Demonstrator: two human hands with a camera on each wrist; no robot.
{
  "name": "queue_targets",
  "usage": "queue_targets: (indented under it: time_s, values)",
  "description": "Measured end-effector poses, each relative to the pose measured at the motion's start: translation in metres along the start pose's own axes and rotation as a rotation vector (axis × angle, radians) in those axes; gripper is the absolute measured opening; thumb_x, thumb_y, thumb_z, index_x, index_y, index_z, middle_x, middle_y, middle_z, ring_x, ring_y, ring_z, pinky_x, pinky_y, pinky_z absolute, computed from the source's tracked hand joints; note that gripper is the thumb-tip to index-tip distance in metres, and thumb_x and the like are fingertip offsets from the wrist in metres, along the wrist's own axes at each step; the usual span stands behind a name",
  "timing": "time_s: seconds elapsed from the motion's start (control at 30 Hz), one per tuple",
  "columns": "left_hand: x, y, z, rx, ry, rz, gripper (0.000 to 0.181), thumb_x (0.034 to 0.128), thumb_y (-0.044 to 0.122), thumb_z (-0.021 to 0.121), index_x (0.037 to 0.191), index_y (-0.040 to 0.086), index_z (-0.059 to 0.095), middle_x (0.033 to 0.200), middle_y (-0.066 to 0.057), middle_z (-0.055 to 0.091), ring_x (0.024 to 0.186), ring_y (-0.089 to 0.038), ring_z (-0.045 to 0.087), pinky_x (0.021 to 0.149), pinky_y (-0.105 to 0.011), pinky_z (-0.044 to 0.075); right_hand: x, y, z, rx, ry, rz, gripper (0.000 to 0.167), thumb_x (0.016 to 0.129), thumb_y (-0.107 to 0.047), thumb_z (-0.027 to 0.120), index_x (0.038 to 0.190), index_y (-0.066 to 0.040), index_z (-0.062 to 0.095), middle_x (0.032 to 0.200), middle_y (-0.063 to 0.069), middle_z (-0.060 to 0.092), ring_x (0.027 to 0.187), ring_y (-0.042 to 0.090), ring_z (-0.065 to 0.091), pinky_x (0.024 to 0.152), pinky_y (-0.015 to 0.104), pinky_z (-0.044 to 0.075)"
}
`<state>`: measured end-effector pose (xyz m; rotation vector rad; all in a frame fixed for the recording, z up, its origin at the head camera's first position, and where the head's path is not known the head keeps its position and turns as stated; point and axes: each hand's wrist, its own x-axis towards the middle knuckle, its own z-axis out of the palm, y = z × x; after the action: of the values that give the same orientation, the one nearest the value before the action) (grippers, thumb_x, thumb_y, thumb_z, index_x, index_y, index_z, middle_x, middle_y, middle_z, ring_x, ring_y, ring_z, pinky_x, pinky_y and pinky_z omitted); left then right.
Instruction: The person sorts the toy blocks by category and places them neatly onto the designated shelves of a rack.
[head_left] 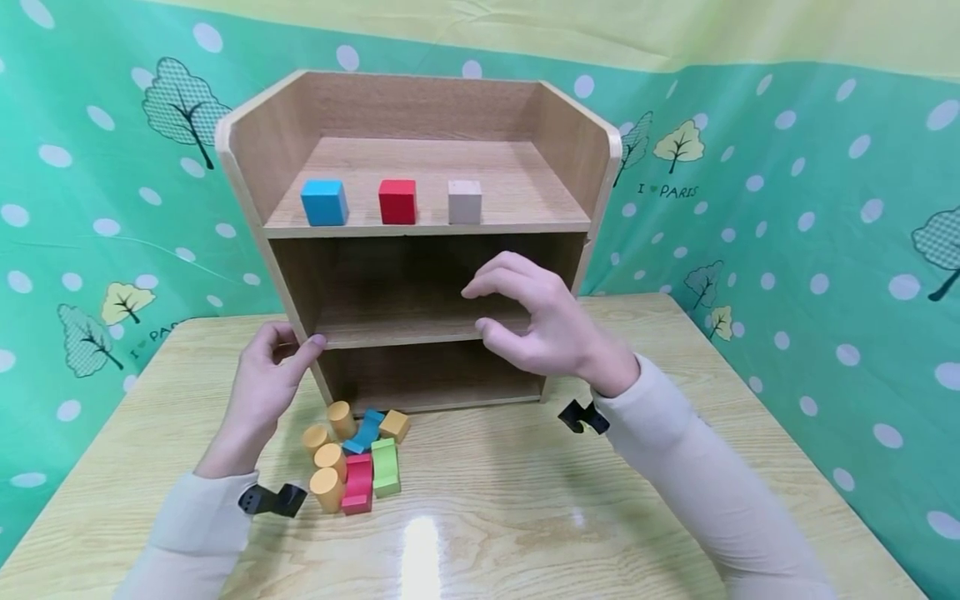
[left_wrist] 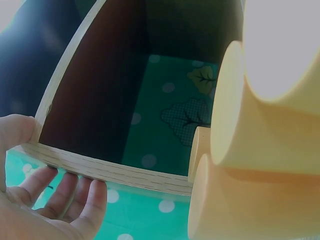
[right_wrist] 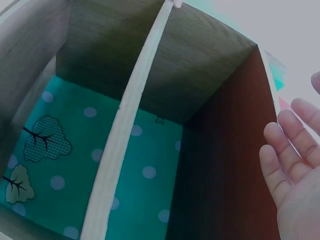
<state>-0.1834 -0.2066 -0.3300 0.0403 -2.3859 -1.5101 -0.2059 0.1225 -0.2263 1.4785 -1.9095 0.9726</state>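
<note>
Shelf (head_left: 420, 154) first, from the head view: along the front of the shelf's top board sit a blue cube (head_left: 325, 203), a red cube (head_left: 397, 202) and a white cube (head_left: 465, 202). Left hand (head_left: 262, 379), and it's gripping the shelf's left edge! Right hand (head_left: 536, 321) hangs before the shelf's middle opening, fingers bent, a wide gap to the thumb, nothing held. Down on the desk (head_left: 487, 517), by the shelf's lower left corner, a cluster: four orange cylinders (head_left: 327, 489), a blue block (head_left: 366, 432), a red block (head_left: 357, 485), a green block (head_left: 386, 467), a small orange block (head_left: 394, 426). Over to the left wrist: thumb and fingertips pinch the shelf's edge from opposite sides. Right wrist, and there are fingers slightly parted near the shelf, holding nothing.
</note>
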Motion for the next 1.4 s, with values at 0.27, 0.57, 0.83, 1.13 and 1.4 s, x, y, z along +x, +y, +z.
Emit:
queue_targets:
  time_s: [0.27, 0.57, 0.83, 1.13, 1.4]
  values:
    - [0.001, 0.000, -0.001, 0.007, 0.004, 0.004, 0.049, 0.0932, 0.037, 0.060, 0.122, -0.001, 0.048, 0.113, -0.006, 0.050, 0.102, -0.017, 0.044, 0.079, -0.026, 0.040, -0.006, 0.001, 0.005, 0.002, -0.031, 0.018, 0.023, 0.079, -0.006, 0.062, 0.102, -0.005, 0.065, 0.103, 0.003, 0.061, 0.098, 0.016, 0.056, 0.087, 0.031, 0.045]
    - [0.002, 0.003, 0.000, 0.006, -0.007, -0.002, 0.050, 0.0932, 0.038, 0.060, 0.123, 0.000, 0.047, 0.114, -0.007, 0.050, 0.103, -0.018, 0.044, 0.079, -0.027, 0.040, -0.014, 0.003, 0.011, 0.002, -0.055, 0.029, 0.022, 0.081, -0.009, 0.061, 0.103, -0.006, 0.065, 0.104, 0.002, 0.061, 0.099, 0.014, 0.055, 0.088, 0.030, 0.045]
    - [0.001, 0.002, -0.001, 0.003, -0.012, -0.002, 0.050, 0.0935, 0.038, 0.060, 0.124, 0.000, 0.047, 0.115, -0.007, 0.049, 0.103, -0.018, 0.043, 0.079, -0.027, 0.040, -0.020, 0.005, 0.025, 0.025, -0.091, 0.023, 0.022, 0.083, -0.011, 0.061, 0.104, -0.006, 0.065, 0.103, 0.005, 0.062, 0.099, 0.013, 0.055, 0.087, 0.029, 0.045]
    - [0.000, 0.000, -0.001, 0.004, -0.006, 0.002, 0.049, 0.0936, 0.036, 0.060, 0.123, 0.000, 0.047, 0.114, -0.006, 0.049, 0.102, -0.017, 0.043, 0.078, -0.026, 0.040, -0.026, 0.008, 0.043, 0.018, -0.141, 0.012, 0.021, 0.083, -0.012, 0.060, 0.103, -0.007, 0.064, 0.103, 0.001, 0.061, 0.098, 0.011, 0.054, 0.087, 0.026, 0.045]
    - [0.000, 0.001, -0.001, 0.007, -0.004, -0.001, 0.049, 0.0935, 0.037, 0.060, 0.123, 0.000, 0.048, 0.114, -0.007, 0.050, 0.102, -0.017, 0.044, 0.078, -0.027, 0.040, -0.031, 0.009, 0.055, 0.001, -0.174, 0.026, 0.022, 0.083, -0.013, 0.060, 0.104, -0.008, 0.064, 0.103, -0.002, 0.061, 0.097, 0.010, 0.054, 0.088, 0.023, 0.043]
